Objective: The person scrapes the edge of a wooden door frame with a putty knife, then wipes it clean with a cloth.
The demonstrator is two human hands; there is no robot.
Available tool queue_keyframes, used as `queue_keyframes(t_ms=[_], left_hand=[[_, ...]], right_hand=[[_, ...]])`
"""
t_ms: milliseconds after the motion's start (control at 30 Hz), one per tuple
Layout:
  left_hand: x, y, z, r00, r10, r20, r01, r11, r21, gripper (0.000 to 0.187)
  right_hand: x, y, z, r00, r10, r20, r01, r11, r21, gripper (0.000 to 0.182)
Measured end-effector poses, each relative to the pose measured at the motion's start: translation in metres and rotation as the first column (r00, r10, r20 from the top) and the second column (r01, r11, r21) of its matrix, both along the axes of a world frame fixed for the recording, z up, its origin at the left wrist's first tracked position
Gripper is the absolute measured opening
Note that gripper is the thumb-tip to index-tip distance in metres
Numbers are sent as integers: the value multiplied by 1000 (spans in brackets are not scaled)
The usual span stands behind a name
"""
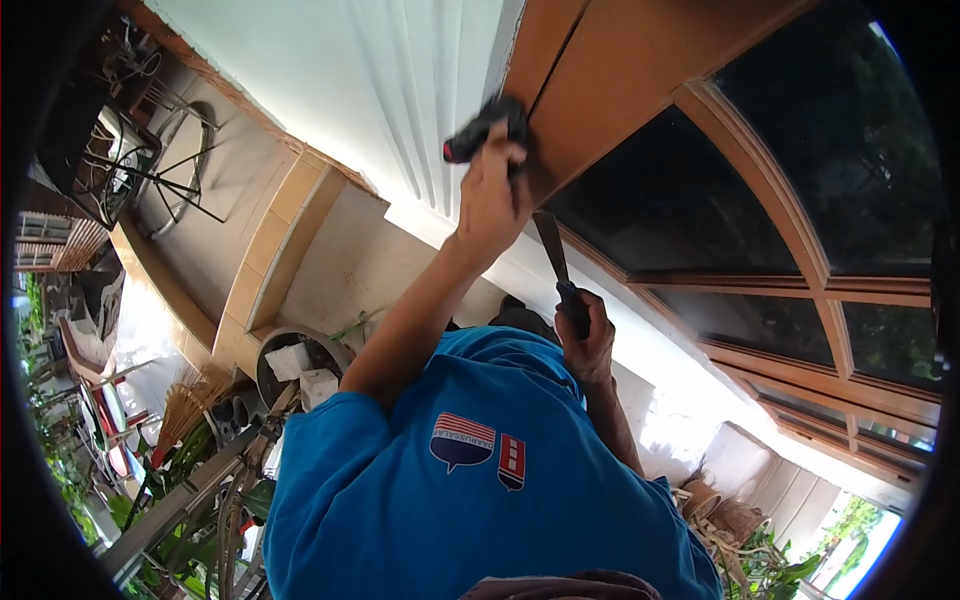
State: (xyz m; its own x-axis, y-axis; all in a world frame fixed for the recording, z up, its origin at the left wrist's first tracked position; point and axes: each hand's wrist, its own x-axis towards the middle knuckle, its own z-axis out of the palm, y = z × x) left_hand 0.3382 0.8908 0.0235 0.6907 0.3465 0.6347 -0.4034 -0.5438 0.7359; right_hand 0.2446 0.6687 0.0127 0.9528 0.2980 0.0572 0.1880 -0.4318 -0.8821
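My left hand (488, 200) is raised against the wooden frame, its fingers wrapped around a black pistol-shaped tool (475, 135) with a red spot on one end. Motion blurs the tool, which overlaps the edge between the brown wood panel (610, 75) and the white fluted wall (390, 80). Lower down, my right hand (588, 340) grips the dark handle of a scraper (552, 250). Its flat, worn blade points up toward the lower edge of the wood, below my left hand.
Dark glass panes (690, 210) in brown frames fill the right side. At left are a tiled ledge (265, 255), a round bucket (275, 375) with white blocks, a straw broom (190, 405) and a metal-framed chair (165, 175). Potted plants (740, 530) stand at lower right.
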Motion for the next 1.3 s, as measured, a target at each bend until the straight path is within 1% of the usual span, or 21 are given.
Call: queue_keyframes(t_ms=[33, 67, 133, 167, 233, 267, 333, 400, 433, 533, 600, 667, 733, 867, 933, 967, 1033, 1067, 1167, 1267, 1300], left_hand=[[7, 4, 36, 991, 67, 116, -82, 988, 134, 33], [14, 9, 63, 977, 57, 204, -96, 977, 189, 33], [18, 7, 103, 976, -11, 220, -12, 994, 105, 35], [18, 6, 101, 974, -17, 226, -9, 993, 115, 35], [18, 5, 86, 971, -27, 239, -7, 990, 139, 37], [15, 7, 67, 985, -16, 170, -13, 986, 168, 43], [4, 12, 1, 999, 11, 37, -19, 974, 226, 58], [-9, 15, -74, 996, 29, -88, -2, 958, 285, 66], [-16, 14, -99, 995, 35, -98, -5, 955, 298, 65], [-19, 12, -118, 993, 22, -116, 11, 961, 276, 61], [-20, 8, -80, 990, -35, -136, 59, 981, 184, 60], [-2, 12, -22, 998, -26, 60, 6, 949, 314, 48], [13, 14, 22, 988, 0, 156, -43, 962, 271, 41], [14, 11, -4, 992, -6, 128, -25, 971, 236, 39], [7, 11, -63, 997, 31, 66, -48, 961, 272, 39], [-1, 12, -91, 999, 41, -23, -32, 952, 304, 44], [-19, 13, -147, 978, 25, -209, 29, 967, 254, 53], [-27, 14, -164, 955, 14, -297, 55, 973, 224, 57], [-47, 14, -183, 887, -46, -459, 91, 993, 76, 56], [-60, 9, -135, 839, -213, -501, 130, 972, -196, 37], [-66, 7, -105, 773, -348, -530, 126, 904, -409, 22]], right_hand=[[0, 2, 2, 1000, -4, 13, 4, 1000, 15, 31], [0, 4, 3, 1000, -8, 26, 7, 999, 31, 31], [-3, 6, 3, 999, -23, 41, 20, 998, 55, 32], [-4, 6, 3, 998, -33, 46, 30, 997, 65, 32], [-6, 6, -1, 997, -57, 56, 52, 995, 83, 32], [-7, 5, -7, 995, -72, 62, 66, 994, 92, 32], [-10, 3, -17, 993, -103, 58, 98, 991, 86, 32], [-13, 0, -26, 991, -128, 35, 126, 990, 55, 32], [-17, 0, -28, 991, -130, 17, 130, 991, 44, 31], [-17, 0, -26, 991, -131, 9, 131, 991, 20, 30], [-21, 2, -21, 992, -123, 37, 123, 992, 16, 30], [-22, 1, -22, 992, -129, -10, 129, 990, 53, 29], [-24, 2, -21, 991, -131, -30, 133, 987, 91, 29], [-25, 2, -20, 995, -91, 52, 78, 976, 206, 31], [-26, -1, -22, 997, -47, 54, 30, 956, 292, 33], [-27, -2, -22, 999, -37, 41, 26, 969, 245, 35], [-23, 1, -20, 1000, -13, 22, 10, 989, 150, 37], [-19, 4, -16, 997, 20, 75, -27, 995, 94, 38], [0, 18, 4, 960, 159, 230, -149, 987, -61, 41], [21, 38, 15, 966, 208, 153, -193, 975, -107, 42], [29, 43, 10, 959, 221, 178, -205, 973, -103, 43]])
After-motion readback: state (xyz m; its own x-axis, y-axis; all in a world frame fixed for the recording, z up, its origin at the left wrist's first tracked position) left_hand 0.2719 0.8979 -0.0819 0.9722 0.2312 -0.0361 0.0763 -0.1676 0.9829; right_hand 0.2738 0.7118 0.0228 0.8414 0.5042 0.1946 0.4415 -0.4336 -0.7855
